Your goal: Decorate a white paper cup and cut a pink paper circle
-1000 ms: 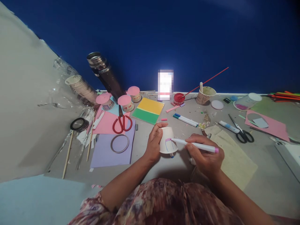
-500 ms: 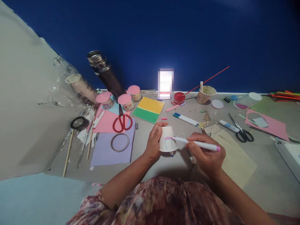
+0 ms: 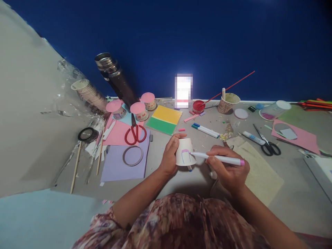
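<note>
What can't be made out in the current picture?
All in the head view:
- Inside of the white cup: hidden by its own wall, mouth facing down.
- Left hand: some fingers are hidden behind the cup.
- Blue-ended stick: partly covered by the cup.
- Bright screen: pixelated, contents unreadable.
- Blue-and-white tube: print too small.
- White object: cut off by the right edge.

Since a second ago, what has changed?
The pen has edged slightly rightward on the cup, and the pink mark there looks longer. Nothing was taken up or let go: left hand holds the cup, right hand the pen. Red scissors stayed put.
</note>
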Action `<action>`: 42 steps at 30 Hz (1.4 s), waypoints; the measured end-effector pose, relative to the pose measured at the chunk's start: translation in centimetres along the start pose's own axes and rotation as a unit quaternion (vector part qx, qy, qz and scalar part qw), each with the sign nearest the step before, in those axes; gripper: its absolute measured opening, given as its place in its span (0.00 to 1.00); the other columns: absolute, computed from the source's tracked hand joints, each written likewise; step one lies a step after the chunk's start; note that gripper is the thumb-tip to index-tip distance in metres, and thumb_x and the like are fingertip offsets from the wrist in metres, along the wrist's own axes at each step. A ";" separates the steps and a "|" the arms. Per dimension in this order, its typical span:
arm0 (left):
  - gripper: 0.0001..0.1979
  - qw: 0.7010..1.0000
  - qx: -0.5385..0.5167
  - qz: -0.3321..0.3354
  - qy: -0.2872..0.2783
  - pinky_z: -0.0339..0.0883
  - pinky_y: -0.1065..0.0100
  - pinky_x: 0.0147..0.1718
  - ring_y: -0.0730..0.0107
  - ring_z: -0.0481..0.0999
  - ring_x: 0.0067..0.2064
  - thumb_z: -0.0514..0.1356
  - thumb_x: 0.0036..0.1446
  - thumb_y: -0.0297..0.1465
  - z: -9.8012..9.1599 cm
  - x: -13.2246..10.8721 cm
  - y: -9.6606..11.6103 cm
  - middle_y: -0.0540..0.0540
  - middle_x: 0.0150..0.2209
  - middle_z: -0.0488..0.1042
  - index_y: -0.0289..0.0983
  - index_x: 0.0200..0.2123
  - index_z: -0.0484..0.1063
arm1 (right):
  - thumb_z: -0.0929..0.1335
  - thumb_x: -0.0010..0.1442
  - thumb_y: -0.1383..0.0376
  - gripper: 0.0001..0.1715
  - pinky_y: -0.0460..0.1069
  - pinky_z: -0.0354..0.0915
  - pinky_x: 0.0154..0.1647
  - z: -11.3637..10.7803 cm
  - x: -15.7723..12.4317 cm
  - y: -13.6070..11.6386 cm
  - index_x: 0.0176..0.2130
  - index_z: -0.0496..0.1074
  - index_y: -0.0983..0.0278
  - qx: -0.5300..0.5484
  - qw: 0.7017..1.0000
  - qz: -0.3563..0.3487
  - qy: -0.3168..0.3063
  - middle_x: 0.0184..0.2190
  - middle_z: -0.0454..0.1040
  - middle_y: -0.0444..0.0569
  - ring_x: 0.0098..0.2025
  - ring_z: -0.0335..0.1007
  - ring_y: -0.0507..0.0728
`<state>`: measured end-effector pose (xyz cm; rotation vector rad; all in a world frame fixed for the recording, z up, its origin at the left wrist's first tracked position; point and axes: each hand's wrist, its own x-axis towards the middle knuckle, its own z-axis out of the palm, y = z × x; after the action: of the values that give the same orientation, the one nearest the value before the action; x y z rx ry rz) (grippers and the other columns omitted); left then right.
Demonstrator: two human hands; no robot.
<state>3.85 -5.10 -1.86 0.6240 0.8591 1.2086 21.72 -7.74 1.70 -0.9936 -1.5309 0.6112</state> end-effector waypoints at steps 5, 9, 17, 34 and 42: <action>0.32 1.000 0.004 0.000 -0.002 0.77 0.61 0.33 0.59 0.83 0.33 0.68 0.57 0.58 -0.2 0.1 0.0 0.45 0.37 0.81 0.39 0.51 0.72 | 0.72 0.60 0.72 0.08 0.47 0.66 0.23 -0.1 -0.1 0.0 0.33 0.81 0.60 0.049 0.999 0.016 -0.005 0.22 0.77 0.42 0.22 0.72 0.53; 0.31 1.000 0.027 -0.002 0.004 0.76 0.61 0.32 0.58 0.83 0.34 0.67 0.59 0.58 -0.3 0.0 0.0 0.45 0.37 0.80 0.39 0.51 0.72 | 0.73 0.61 0.73 0.09 0.48 0.68 0.25 0.0 -0.3 0.2 0.35 0.82 0.59 0.043 0.999 0.018 -0.001 0.24 0.78 0.42 0.24 0.73 0.54; 0.33 0.997 0.073 0.005 0.005 0.72 0.65 0.31 0.62 0.79 0.33 0.67 0.58 0.60 -0.5 -0.2 -0.4 0.46 0.37 0.79 0.40 0.52 0.73 | 0.74 0.60 0.71 0.08 0.48 0.71 0.28 0.4 -0.5 0.1 0.36 0.83 0.58 0.013 1.000 0.004 -0.011 0.26 0.81 0.43 0.25 0.77 0.55; 0.31 0.997 0.071 0.006 0.003 0.70 0.66 0.29 0.67 0.73 0.28 0.68 0.57 0.60 -0.5 -0.3 -0.2 0.50 0.32 0.74 0.41 0.50 0.74 | 0.71 0.59 0.68 0.06 0.48 0.65 0.22 0.3 0.3 -0.7 0.31 0.80 0.61 -0.008 0.999 0.024 -0.039 0.22 0.78 0.44 0.20 0.71 0.53; 0.32 0.996 0.087 0.001 0.017 0.66 0.69 0.28 0.69 0.72 0.28 0.68 0.56 0.60 -0.3 -0.2 0.0 0.51 0.30 0.72 0.41 0.49 0.75 | 0.71 0.62 0.69 0.08 0.47 0.65 0.23 -0.1 0.1 -0.4 0.31 0.80 0.61 0.026 0.995 0.016 -0.096 0.22 0.78 0.42 0.19 0.69 0.51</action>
<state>3.54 -5.26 -1.97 0.7462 0.9988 1.1572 21.67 -7.90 2.13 -0.9419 -1.6616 0.7846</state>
